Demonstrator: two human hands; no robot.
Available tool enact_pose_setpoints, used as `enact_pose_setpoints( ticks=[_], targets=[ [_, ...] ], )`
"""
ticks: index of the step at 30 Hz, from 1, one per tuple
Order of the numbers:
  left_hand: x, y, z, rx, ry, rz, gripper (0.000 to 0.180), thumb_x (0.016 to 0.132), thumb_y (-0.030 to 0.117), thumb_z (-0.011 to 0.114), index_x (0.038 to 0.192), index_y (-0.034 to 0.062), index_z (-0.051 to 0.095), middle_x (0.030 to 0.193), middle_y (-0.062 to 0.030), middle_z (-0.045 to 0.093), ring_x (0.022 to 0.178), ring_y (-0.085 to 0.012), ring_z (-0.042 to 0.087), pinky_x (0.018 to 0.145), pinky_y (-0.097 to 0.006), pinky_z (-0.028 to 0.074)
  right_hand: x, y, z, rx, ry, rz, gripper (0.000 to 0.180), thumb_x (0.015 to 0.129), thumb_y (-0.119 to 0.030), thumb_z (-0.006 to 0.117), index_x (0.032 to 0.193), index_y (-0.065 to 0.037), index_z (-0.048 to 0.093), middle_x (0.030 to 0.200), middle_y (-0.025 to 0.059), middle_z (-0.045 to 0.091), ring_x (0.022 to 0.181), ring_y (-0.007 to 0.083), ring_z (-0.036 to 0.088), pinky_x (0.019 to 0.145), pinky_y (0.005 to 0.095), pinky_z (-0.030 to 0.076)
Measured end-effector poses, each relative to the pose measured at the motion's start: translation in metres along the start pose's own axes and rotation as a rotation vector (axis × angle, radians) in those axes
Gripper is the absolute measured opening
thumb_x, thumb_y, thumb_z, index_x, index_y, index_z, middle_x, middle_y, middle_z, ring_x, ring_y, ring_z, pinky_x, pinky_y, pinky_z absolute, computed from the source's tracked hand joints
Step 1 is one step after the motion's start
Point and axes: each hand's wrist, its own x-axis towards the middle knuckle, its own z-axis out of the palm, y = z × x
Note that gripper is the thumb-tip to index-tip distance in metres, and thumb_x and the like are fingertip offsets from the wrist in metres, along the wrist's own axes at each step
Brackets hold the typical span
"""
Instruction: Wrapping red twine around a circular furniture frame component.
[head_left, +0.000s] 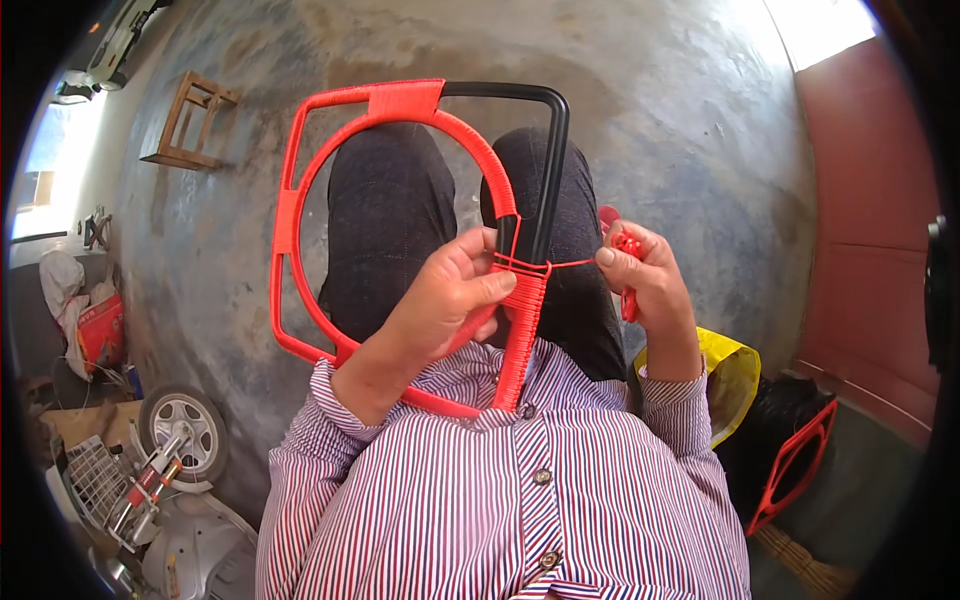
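Left hand (450, 295) curled firmly round the near right part of the red-and-black frame (285, 225), with thumb flat on the wrapped turns and some fingers hidden from sight. Right hand (650, 270) closed, apart from the frame and just right of it, thumb and forefinger pinched on red cord (630, 245), with a small bundle of it inside the grip. Between the two hands, a single strand (572, 264) drawn straight, ending in loops round the frame's right side. Frame over the lap, squarish on the outside with a round ring (490, 165) within; near edge close to the striped shirt (500, 500), contact hard to tell. Red wrapping along the left side, round most of the ring and on the near right side; bare black from the top band round the far right corner down to the loops. Underneath, dark trousers (390, 200). On the grey floor (680, 80), toward its far left corner, a wooden stool (190, 125); by its near left corner, a wheel (205, 420) and a wire basket (90, 465). Along the right edge, a dark red door (860, 200), and nearer, a yellow bag (730, 370), another red frame (826, 418) and a straw broom (800, 562).
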Motion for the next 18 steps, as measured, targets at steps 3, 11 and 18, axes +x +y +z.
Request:
enact_pose_setpoints(
  ticks=[3,11,18],
  targets=[
    [0.004,-0.001,-0.007,-0.145,-0.018,-0.019,0.022,0.097,0.011,0.047,0.115,-0.0006,0.051,0.093,-0.0128,0.068,0.062,-0.0153,0.065,0.041,-0.025,0.047,-0.012,0.009,-0.005,-0.13,0.038,-0.04,0.032,0.089,-0.021,0.071,0.07,-0.009,0.048,0.062,-0.0074,0.042,0.058,0.0038,0.036,0.052,0.0243,0.029],
    [0.009,-0.005,-0.014,-0.122,0.055,-0.069,0.01,0.091,0.012,0.045,0.095,0.0039,0.049,0.078,-0.0146,0.065,0.057,-0.0218,0.065,0.038,-0.03,0.045,-0.03,0.009,0.003,-0.022,0.125,-0.002,0.031,0.089,-0.02,0.072,0.072,-0.009,0.05,0.063,-0.0071,0.042,0.058,0.004,0.036,0.052,0.0243,0.029],
    [0.013,-0.001,-0.014,-0.126,0.075,-0.053,0.011,0.088,0.01,0.044,0.095,0.0027,0.05,0.076,-0.0153,0.064,0.056,-0.0229,0.064,0.038,-0.031,0.047,-0.028,0.035,-0.008,-0.085,0.082,0.03,0.026,0.091,-0.02,0.07,0.075,-0.009,0.052,0.062,-0.0057,0.045,0.057,0.0044,0.039,0.052,0.0235,0.031]
  ],
)
